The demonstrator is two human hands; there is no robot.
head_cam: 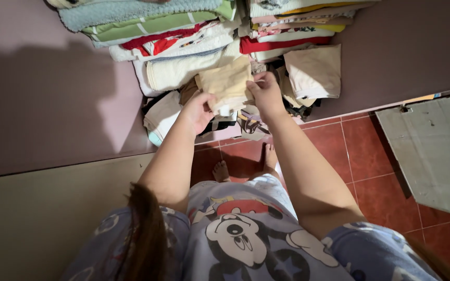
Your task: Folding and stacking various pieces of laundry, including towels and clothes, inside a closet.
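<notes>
Head view looks down on both hands pinching a small beige folded cloth (228, 83) over the near edge of the mauve shelf (53, 104). The left hand (199, 111) grips its lower left corner; the right hand (265, 93) nips its right edge. Stacked folded clothes (183, 36) fill the shelf's far edge, with a tan folded piece (316, 70) just to the right.

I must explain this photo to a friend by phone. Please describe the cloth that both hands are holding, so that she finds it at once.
Start at the purple surface with stacks of folded clothes. In front of them, the left hand and right hand hold a small beige cloth. Unlike its folded neighbours, it is lifted and plain.
</notes>
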